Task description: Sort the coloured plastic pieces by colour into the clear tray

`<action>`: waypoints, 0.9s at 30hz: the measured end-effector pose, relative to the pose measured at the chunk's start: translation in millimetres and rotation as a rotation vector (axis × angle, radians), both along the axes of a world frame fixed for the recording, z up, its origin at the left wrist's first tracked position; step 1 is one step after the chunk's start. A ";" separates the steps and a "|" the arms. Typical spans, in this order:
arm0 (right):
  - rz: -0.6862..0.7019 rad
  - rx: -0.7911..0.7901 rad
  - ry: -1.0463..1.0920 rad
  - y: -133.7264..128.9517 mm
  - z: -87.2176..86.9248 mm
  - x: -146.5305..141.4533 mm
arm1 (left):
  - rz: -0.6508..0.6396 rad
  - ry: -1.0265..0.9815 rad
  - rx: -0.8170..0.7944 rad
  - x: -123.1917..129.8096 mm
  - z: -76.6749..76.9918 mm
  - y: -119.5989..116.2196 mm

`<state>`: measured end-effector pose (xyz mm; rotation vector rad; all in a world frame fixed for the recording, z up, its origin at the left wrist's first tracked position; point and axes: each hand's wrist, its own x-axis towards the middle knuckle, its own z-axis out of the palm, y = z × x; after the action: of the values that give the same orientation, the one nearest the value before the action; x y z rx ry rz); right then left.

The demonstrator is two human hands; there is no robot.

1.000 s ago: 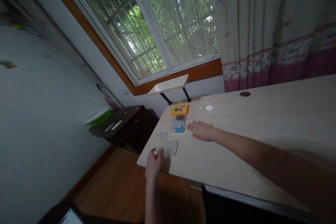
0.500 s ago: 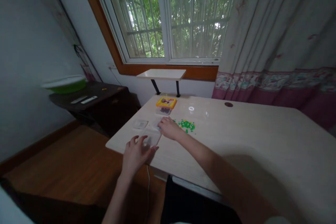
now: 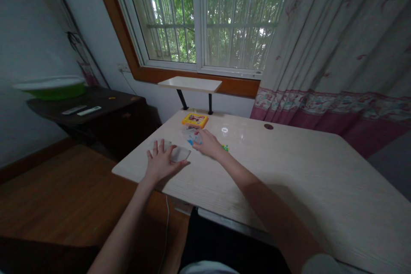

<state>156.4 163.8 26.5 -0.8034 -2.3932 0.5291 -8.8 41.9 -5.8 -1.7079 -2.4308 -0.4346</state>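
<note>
My left hand [image 3: 162, 162] rests low over the near left part of the desk, its thumb and index finger around the edges of a flat clear plastic box [image 3: 180, 154]. The other fingers are spread, partly over another clear piece. Just beyond, my right hand [image 3: 208, 143] has its fingers closed on a small clear container [image 3: 189, 133] with blue bits [image 3: 191, 141] at its near side. Green and yellow small pieces [image 3: 225, 147] show beside the right wrist, mostly hidden by it. A yellow case [image 3: 195, 120] with a printed lid lies behind the container.
The pale desk [image 3: 289, 162] stretches to the right, with a brown round cap [image 3: 268, 126] in it. A small raised shelf [image 3: 191, 83] stands at the back edge. Left of the desk, a dark table [image 3: 112, 111] bears a green basin [image 3: 58, 88] and remotes.
My right hand has moved away from the left hand's box, towards the back and right, and now covers most of the green pieces. My left hand has shifted slightly forward. The view has swung right.
</note>
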 end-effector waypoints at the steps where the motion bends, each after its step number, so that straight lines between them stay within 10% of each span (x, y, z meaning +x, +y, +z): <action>1: -0.017 -0.025 0.051 1.9 1.9 7.5 | 0.009 -0.021 -0.001 -0.3 -0.8 4.3; 12: -0.043 -0.427 0.385 11.9 -23.6 70.7 | -0.053 -0.100 0.069 -21.5 1.6 19.2; 21: 0.218 -0.366 0.535 -20.1 -10.9 77.3 | -0.509 -1.254 0.218 81.3 32.0 45.6; 27: 0.019 -0.230 0.413 -17.0 -6.4 90.0 | -0.524 -1.335 0.316 98.0 31.8 66.7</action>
<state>246.4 146.9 20.1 -0.6876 -1.9837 0.8961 89.3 108.6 26.0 -2.2179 -2.0840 -2.5172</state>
